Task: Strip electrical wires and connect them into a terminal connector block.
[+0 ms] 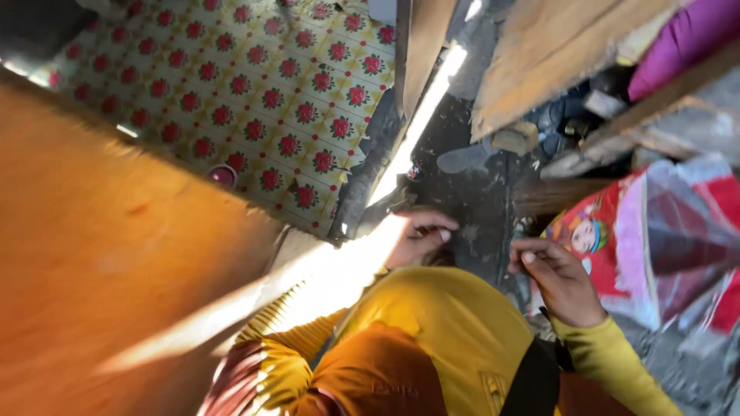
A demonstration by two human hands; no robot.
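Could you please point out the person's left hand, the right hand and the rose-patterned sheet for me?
left hand [420, 237]: head view, on the knuckles.
right hand [559, 279]: head view, on the back of the hand.
rose-patterned sheet [254, 92]: head view, on its middle.

The orange board [100, 254] is blurred and cut off at left; the left hand's [420, 235] palm is washed out by glare.

Dark dirty floor [470, 192] under floral sheet [254, 92]
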